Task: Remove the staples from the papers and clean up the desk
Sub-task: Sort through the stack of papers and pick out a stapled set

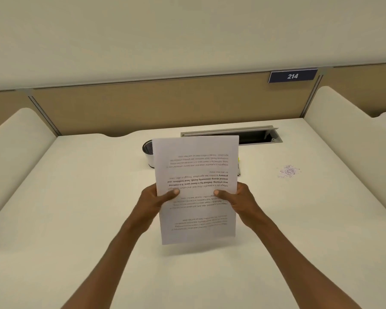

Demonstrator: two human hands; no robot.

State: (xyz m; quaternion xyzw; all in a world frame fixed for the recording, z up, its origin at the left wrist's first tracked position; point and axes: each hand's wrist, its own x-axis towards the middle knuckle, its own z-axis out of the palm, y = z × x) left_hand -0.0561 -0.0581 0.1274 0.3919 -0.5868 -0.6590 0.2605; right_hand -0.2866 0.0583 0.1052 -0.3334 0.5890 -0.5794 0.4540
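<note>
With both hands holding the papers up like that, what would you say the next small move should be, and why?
Probably lower the papers flat onto the bare desk in front. The left hand and right hand both grip the side edges, holding the sheets upright above the surface with the print upside down, and no staple shows from here. Laying them down would free a hand to find the stapled corner.
</note>
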